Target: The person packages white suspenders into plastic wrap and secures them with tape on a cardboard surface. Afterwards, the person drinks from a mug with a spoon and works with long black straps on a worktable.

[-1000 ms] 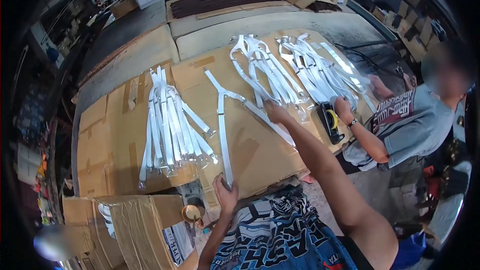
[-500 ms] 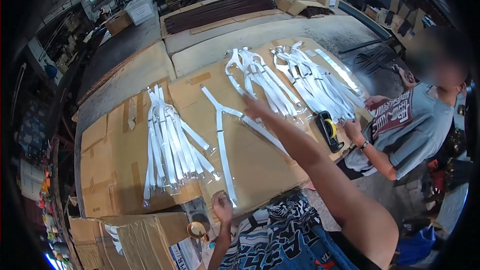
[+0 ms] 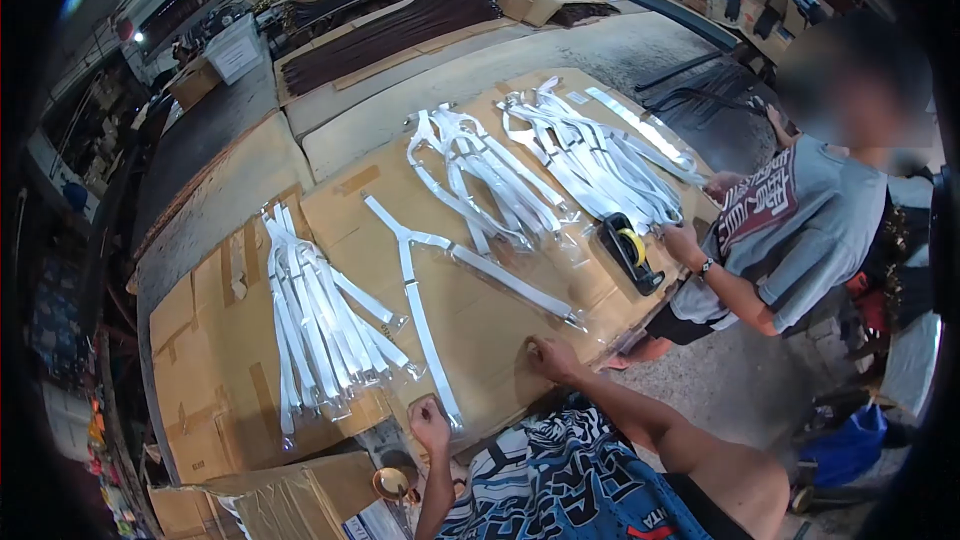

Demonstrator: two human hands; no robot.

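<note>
A single white Y-shaped pair of suspenders (image 3: pixel 424 336) lies spread flat on the cardboard, its ends in clear plastic. Beside the lower end of its left strap is my left hand (image 3: pixel 430 424), fingers curled closed at the cardboard's near edge. My right hand (image 3: pixel 553 356) is also closed, just below the end of the right strap and apart from it. Whatever either hand may hold is hidden. To the left lies a bundle of white suspenders (image 3: pixel 318 315). Farther up is a second bundle of suspenders (image 3: pixel 485 175).
A co-worker (image 3: pixel 800 230) stands at the right, hands by another pile of white suspenders (image 3: pixel 590 155). A black tape dispenser (image 3: pixel 628 254) with yellow tape sits near them. An open cardboard box (image 3: pixel 290 500) and a round cup-like container (image 3: pixel 390 484) are at the near edge.
My right hand has come back from the middle bundle to the near edge, below the right strap. My left hand stays closed near the left strap end. The view has shifted.
</note>
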